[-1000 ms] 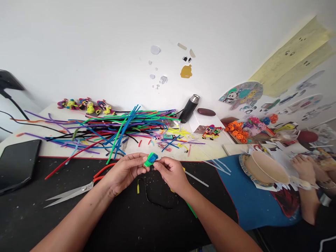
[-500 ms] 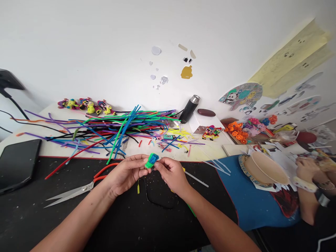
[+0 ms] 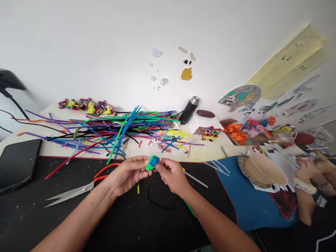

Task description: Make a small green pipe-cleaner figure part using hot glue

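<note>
- Bundle (image 3: 152,162) of green and blue fuzzy material: it sits between your two hands, raised over the black mat (image 3: 118,227) near its back edge, about midway between the mat's left and right edges.
- Your left hand (image 3: 126,175) pinches its green side between thumb and fingers. A firm but light pinch there should steady it without flattening the pile.
- Your right hand (image 3: 173,175) pinches the blue end's right edge with thumb and forefinger; the other fingers are curled in. Small fingertip moves would probably shape it better than wrist turns.
- Below your hands, a black cord (image 3: 157,206) and a yellow piece (image 3: 138,189) lie on the mat.
- Beside your left forearm are scissors (image 3: 84,189), blades apart and pointing left; mind them if you lower that arm.
- Beyond the mat, loose coloured stems (image 3: 131,122) spread towards the tabletop's (image 3: 207,152) back edge.
</note>
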{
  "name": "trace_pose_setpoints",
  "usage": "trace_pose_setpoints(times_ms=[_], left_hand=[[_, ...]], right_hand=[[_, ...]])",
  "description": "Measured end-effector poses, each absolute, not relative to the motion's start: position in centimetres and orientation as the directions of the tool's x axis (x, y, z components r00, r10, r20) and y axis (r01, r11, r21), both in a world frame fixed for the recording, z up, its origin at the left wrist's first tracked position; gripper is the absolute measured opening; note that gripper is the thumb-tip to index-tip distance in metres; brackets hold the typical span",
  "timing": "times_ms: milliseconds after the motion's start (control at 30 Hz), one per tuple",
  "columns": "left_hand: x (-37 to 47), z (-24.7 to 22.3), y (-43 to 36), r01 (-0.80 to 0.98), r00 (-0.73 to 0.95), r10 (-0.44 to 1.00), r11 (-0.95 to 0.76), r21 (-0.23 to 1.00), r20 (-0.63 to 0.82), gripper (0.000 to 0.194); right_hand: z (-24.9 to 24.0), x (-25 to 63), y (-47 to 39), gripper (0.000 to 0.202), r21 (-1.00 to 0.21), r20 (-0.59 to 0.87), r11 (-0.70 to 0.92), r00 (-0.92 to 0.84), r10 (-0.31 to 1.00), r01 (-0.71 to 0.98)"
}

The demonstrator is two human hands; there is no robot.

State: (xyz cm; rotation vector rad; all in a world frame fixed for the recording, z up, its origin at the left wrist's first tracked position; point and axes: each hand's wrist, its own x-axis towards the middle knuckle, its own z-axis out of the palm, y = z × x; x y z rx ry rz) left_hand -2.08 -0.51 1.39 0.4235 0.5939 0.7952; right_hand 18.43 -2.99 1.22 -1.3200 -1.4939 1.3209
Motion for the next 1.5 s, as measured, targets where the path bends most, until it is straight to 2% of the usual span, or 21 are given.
trace_pose_setpoints(times_ms=[133, 533, 833, 1100, 1500], left_hand=[[-2.09, 1.30, -0.50, -0.528, 0.549, 0.762, 0.634, 0.565, -0.343, 0.017], [-2.13, 1.31, -0.20, -0.543, 0.483, 0.777, 0.628, 0.558, -0.404, 0.016], [-1.97, 1.62, -0.36, -0.541, 0.484, 0.773, 0.633, 0.554, -0.411, 0.017], [-1.92, 1.23, -0.28, -0.548, 0.475, 0.775, 0.632, 0.549, -0.418, 0.019], [-1.66, 1.41, -0.54, -0.569, 0.510, 0.765, 0.643, 0.513, -0.393, 0.022]], right_hand=[[1.21, 18.44, -3.09, 0.044, -0.970, -0.117, -0.072, -0.185, 0.976, 0.230], [1.01, 18.56, -3.10, 0.039, -0.950, 0.030, 0.059, -0.098, 0.995, 0.308], [1.24, 18.73, -3.17, 0.036, -0.937, 0.075, 0.100, -0.086, 0.993, 0.336], [0.76, 18.79, -3.09, 0.038, -0.926, 0.071, 0.095, -0.078, 0.994, 0.367], [0.36, 18.55, -3.14, 0.036, -0.956, -0.007, 0.023, -0.100, 0.995, 0.293]])
